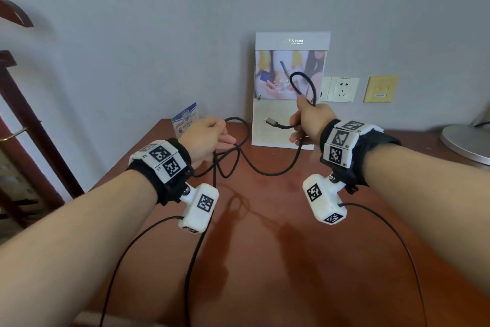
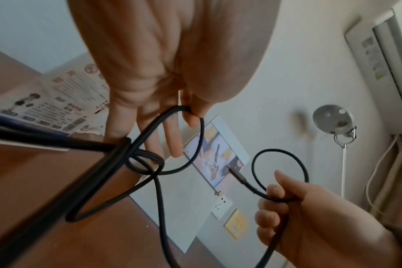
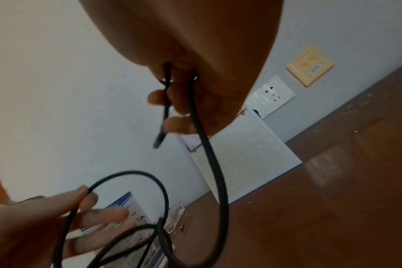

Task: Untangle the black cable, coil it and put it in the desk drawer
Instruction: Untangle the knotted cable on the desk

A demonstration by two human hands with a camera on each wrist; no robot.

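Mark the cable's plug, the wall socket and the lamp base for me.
plug (image 1: 270,122), head view, metal tip by the right hand.
wall socket (image 1: 344,89), head view, centre of white faceplate.
lamp base (image 1: 466,142), head view, grey disc.

Both forearms bare, no sleeves. Black strap (image 1: 352,165) on each wrist, white blocks with black-and-white square markers on top. White camera box (image 1: 199,207) hangs off each strap on a metal screw joint, thin black lead (image 1: 127,249) trailing from each.
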